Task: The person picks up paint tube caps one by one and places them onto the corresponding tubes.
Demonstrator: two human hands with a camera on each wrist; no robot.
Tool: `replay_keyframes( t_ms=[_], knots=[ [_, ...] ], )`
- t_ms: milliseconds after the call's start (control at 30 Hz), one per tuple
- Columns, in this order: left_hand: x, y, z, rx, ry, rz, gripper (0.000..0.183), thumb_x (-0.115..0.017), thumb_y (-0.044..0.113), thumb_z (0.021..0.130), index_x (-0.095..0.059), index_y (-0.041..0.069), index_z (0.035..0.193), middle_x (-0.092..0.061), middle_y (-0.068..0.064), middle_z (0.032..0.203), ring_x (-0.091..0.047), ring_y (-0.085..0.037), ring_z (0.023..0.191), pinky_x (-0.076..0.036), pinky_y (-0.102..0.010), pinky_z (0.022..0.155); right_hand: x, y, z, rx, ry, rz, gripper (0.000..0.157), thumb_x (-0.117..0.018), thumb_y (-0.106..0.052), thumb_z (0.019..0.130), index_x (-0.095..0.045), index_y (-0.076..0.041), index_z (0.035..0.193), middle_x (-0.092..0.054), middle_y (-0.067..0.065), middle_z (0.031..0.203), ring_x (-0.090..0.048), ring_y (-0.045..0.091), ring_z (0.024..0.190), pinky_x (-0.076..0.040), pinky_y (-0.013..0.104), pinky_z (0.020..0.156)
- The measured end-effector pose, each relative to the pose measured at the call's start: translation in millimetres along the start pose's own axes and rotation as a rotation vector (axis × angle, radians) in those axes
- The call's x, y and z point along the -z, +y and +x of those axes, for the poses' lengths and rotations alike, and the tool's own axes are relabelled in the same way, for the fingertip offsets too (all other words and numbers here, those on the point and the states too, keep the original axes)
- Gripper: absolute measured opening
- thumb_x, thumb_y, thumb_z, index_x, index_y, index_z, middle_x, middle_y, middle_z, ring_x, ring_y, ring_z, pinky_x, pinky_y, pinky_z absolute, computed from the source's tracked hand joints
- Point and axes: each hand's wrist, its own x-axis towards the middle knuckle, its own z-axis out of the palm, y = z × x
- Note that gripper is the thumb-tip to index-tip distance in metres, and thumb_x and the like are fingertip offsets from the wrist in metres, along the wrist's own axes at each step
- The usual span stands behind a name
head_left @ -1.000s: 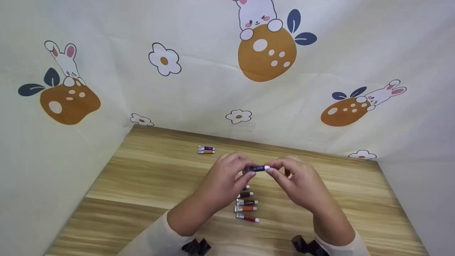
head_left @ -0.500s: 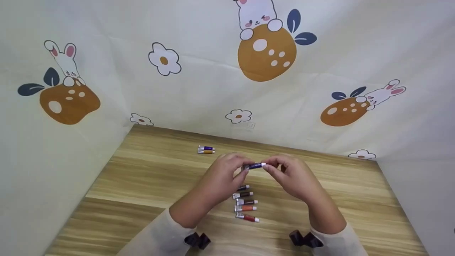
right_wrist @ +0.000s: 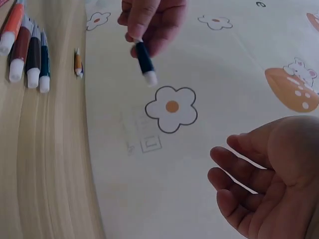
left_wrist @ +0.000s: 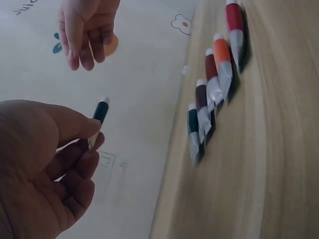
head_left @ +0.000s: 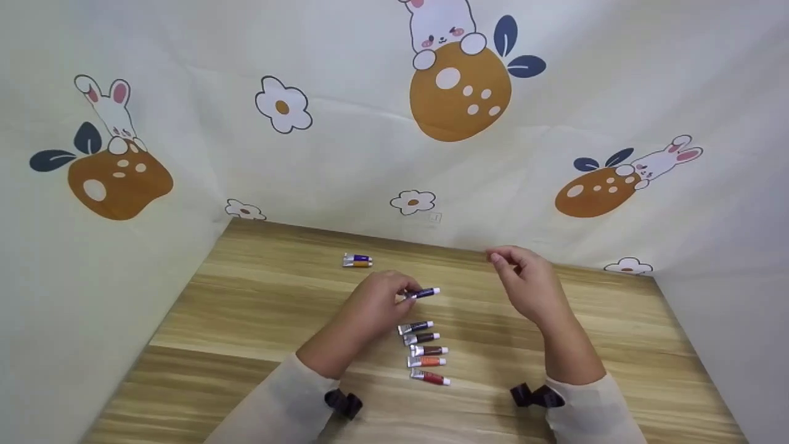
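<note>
My left hand (head_left: pixel 382 299) pinches a dark blue paint tube (head_left: pixel 425 293) by its silvery tail end between thumb and fingers. The tube's white cap points right, and in the left wrist view the tube (left_wrist: pixel 101 110) is held up off the table. My right hand (head_left: pixel 527 280) hangs apart on the right with nothing in it, its fingers loosely bent. Below the left hand lies a column of paint tubes: a dark one (head_left: pixel 416 327), two brownish ones, an orange one (head_left: pixel 426 362) and a red one (head_left: pixel 430 377), caps to the right.
Two more tubes, a violet one (head_left: pixel 359 257) and an ochre one (head_left: pixel 359 264), lie side by side near the back of the wooden table (head_left: pixel 259 296). Pale cloth walls (head_left: pixel 345 154) printed with rabbits, oranges and flowers rise around the table's back and sides.
My right hand has let go of the tube's white cap and moved away up and right. The left hand has shifted left and slightly down with the tube, uncovering the column's upper tubes.
</note>
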Motion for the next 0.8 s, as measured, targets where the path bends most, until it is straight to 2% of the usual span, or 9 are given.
replay_keyframes(
  t_ms=[167,367,600,800],
  knots=[
    [-9.3,-15.8,3.5,0.080,-0.087,0.015,0.013,-0.078,0.012,0.095,-0.082,0.015,0.107,-0.079,-0.003,0.112,-0.072,-0.022,0.108,-0.058,-0.044,0.101,6.2,25,12,-0.079,0.040,0.018,0.031,-0.059,-0.033,0.111,-0.075,-0.013,0.129,-0.077,0.008,0.118,-0.064,0.020,0.100,-0.053,0.024,0.081],
    [-17.4,-28.4,4.4,0.133,-0.162,0.018,0.012,-0.077,0.011,0.095,-0.082,0.015,0.104,-0.078,-0.001,0.107,-0.069,-0.019,0.098,-0.058,-0.044,0.097,6.2,56,24,-0.142,0.035,0.027,0.035,-0.058,-0.033,0.111,-0.072,-0.009,0.133,-0.074,0.014,0.121,-0.063,0.023,0.106,-0.052,0.024,0.084],
    [-23.5,-36.5,6.2,0.169,-0.188,-0.016,0.013,-0.078,0.010,0.094,-0.082,0.019,0.103,-0.077,0.004,0.103,-0.067,-0.015,0.094,-0.058,-0.042,0.094,2.6,88,32,-0.234,0.017,0.112,0.045,-0.063,-0.035,0.108,-0.066,-0.004,0.141,-0.070,0.018,0.134,-0.065,0.027,0.118,-0.053,0.017,0.083],
    [-24.5,-40.1,7.2,0.158,-0.214,-0.042,0.015,-0.079,0.012,0.093,-0.082,0.021,0.104,-0.074,0.005,0.103,-0.066,-0.014,0.095,-0.057,-0.042,0.094,-3.6,115,37,-0.308,0.013,0.127,0.048,-0.068,-0.030,0.105,-0.064,0.000,0.143,-0.069,0.020,0.133,-0.064,0.022,0.112,-0.050,0.015,0.082]
  ],
)
